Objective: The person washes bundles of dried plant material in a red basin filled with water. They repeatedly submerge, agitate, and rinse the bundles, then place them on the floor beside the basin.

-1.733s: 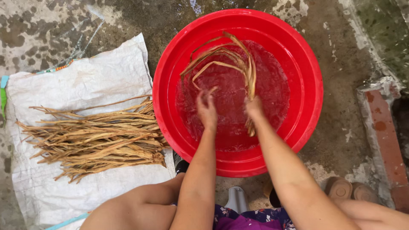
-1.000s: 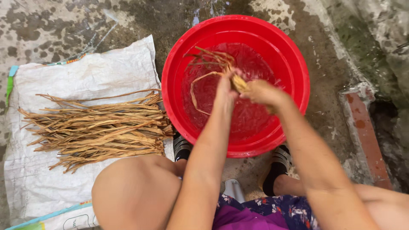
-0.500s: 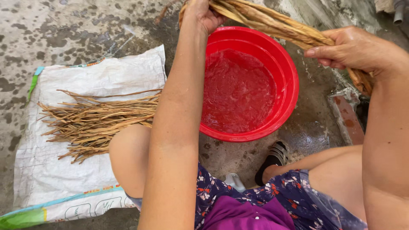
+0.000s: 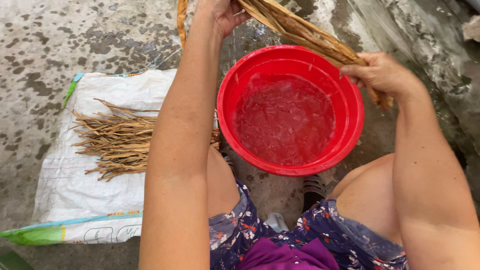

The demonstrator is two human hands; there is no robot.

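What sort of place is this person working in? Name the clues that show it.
Probably an outdoor yard or washing spot: a stained, wet concrete floor, a red basin of water set on the ground, and dried plant strips spread on a woven sack.

Both arms reach forward and up from the bottom of the frame. The left arm runs as a long, nearly straight column from lower centre-left to the top edge, forearm bare, elbow barely bent. The left hand (image 4: 220, 12) sits at the top centre, partly cut by the frame, palm turned right, fingers curled closed in a grip. The right arm rises along the right side, bent at the elbow, forearm angling up and left. The right hand (image 4: 382, 75) is in the upper right, back facing the camera, knuckles up, fingers and thumb pinched closed. The hands are well apart.
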